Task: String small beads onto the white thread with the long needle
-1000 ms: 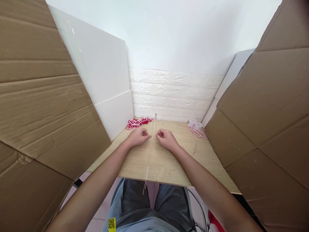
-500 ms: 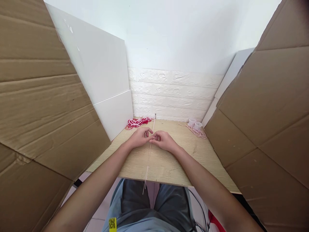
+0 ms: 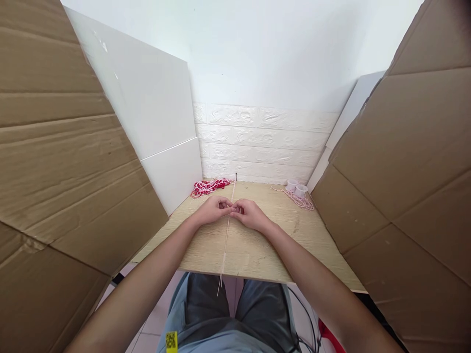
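Observation:
A pale string [image 3: 226, 240] runs from a small nail [image 3: 236, 175] at the back edge of the table, under my hands, and hangs over the front edge. My left hand [image 3: 218, 209] and my right hand [image 3: 244, 211] meet over the string, fingertips touching. Both are closed in a pinch, thumb against fingers. A thin bit of thread shows between the fingertips, too fine to tell which hand grips which end.
Red and pink-white cord [image 3: 209, 187] lies in a heap at the back left. Pink cord [image 3: 302, 201] lies beside two small clear cups [image 3: 300, 190] at the back right. Cardboard walls [image 3: 73, 147] flank the wooden table [image 3: 257, 255].
The fingers of my left hand have closed in, and its fingertips now touch those of my right hand. The cords and cups lie as before.

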The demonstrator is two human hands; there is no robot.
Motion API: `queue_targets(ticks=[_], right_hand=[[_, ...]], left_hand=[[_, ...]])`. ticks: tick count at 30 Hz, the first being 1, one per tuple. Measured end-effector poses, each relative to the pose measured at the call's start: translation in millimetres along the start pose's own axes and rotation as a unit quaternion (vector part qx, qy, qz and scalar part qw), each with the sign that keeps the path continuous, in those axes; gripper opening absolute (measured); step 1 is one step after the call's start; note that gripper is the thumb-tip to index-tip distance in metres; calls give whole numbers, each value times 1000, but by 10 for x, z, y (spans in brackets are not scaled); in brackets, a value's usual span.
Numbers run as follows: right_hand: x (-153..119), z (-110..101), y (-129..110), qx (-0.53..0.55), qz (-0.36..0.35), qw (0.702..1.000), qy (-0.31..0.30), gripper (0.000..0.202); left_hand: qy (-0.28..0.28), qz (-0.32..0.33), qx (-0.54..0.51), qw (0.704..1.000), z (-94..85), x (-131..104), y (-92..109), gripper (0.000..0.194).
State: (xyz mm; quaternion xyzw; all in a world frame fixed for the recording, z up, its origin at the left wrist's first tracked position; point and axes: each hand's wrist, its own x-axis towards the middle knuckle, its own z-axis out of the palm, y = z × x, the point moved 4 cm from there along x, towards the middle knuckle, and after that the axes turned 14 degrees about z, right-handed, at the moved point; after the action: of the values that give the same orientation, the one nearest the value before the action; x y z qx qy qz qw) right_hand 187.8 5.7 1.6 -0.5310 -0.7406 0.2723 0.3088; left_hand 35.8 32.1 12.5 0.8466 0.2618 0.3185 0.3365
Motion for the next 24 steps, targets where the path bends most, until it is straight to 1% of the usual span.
queue_targets(ticks=[5, 15, 20, 24], right_hand=[[1, -7, 1, 11, 1, 1000, 5, 8], [52, 40, 107, 60, 46, 997, -18, 16], [65, 26, 120, 82, 59, 995, -10, 18], [77, -11, 125, 91, 64, 994, 2, 19]], left_hand=[[1, -3, -8, 1000, -2, -1, -31, 40], [10, -2, -23, 1000, -19, -6, -26, 32], [6, -5, -28, 1000, -17, 1, 6, 36], [14, -15, -14, 1000, -42, -6, 35, 38]])
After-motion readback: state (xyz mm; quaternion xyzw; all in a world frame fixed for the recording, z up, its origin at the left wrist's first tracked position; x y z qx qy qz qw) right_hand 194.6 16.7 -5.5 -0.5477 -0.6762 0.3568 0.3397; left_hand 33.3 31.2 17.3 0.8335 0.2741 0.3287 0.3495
